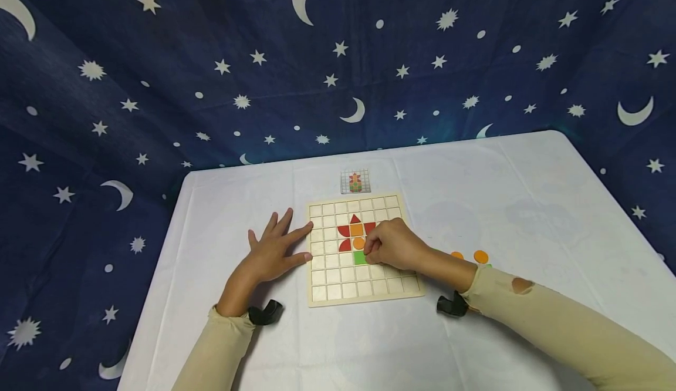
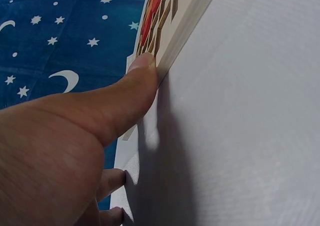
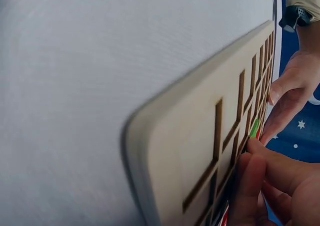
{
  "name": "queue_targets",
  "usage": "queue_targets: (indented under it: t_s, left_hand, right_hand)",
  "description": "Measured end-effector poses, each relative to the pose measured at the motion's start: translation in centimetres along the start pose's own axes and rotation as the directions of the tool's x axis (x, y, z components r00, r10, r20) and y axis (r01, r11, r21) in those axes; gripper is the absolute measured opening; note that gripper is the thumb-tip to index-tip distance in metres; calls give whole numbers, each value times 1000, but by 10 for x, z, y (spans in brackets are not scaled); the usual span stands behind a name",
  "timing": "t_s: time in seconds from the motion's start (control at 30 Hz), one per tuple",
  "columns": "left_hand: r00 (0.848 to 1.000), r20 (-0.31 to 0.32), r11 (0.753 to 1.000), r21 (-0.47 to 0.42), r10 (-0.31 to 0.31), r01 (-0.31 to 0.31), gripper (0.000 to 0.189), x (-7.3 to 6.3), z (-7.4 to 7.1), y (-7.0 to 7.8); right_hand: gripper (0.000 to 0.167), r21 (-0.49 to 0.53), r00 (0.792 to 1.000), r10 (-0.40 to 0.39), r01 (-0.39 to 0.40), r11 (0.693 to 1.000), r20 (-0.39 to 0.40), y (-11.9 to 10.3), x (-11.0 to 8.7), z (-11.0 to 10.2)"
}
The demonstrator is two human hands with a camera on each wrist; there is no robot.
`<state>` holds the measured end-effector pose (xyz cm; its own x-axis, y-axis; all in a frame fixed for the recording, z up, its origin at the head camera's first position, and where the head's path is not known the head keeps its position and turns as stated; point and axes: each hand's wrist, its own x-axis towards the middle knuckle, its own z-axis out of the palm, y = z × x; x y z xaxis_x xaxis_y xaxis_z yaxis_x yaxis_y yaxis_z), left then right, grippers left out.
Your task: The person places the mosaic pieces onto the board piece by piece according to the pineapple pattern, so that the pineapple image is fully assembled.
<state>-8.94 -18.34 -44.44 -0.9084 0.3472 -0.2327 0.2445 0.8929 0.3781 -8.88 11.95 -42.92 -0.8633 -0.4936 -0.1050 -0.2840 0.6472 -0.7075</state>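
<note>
A pale wooden grid board [image 1: 327, 276] lies on the table with a pattern of flat pieces in its cells. They include a red triangle [image 1: 355, 219], an orange square [image 1: 357, 230], an orange circle [image 1: 358, 243] and a green square [image 1: 360, 258]. My left hand [image 1: 269, 255] has its fingers spread, thumb and forefinger touching the board's left edge. Over the board, my right hand [image 1: 395, 244] has its fingers bunched together just right of the circle and green square. Its fingertips meet the grid in the right wrist view; whether a piece is between them is hidden.
Behind the board a small pattern card [image 1: 355, 181] shows a similar coloured figure on a grid. Loose orange discs [image 1: 480, 256] and a partly hidden green piece lie beyond my right forearm. White cloth [image 1: 369, 344] covers the table; a dark star-and-moon curtain [image 1: 296, 74] hangs behind.
</note>
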Motion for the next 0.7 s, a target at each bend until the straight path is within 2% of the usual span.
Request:
queue_targets:
  t_s: [0.17,0.3,0.43,0.5,0.7]
  left_hand:
    - [1000,-1,1000,-1,-1,1,72,-1,-1,1]
    - [1000,0,1000,1,-1,1,71,0,-1,1]
    - [1000,-2,1000,2,2,-2,71,0,-1,1]
    - [1000,-2,1000,2,3,-3,71,0,-1,1]
    - [1000,-5,1000,-11,0,0,73,-1,-1,1]
  right_hand:
    - [15,33,1000,-3,2,999,15,3,-2,-3]
    - [10,69,999,12,-15,998,35,9,-6,-15]
    - [5,81,998,14,-19,997,60,16,-12,-39]
    - [8,64,997,5,-9,998,71,20,-16,-55]
    - [16,-42,996,0,4,999,93,46,-33,-96]
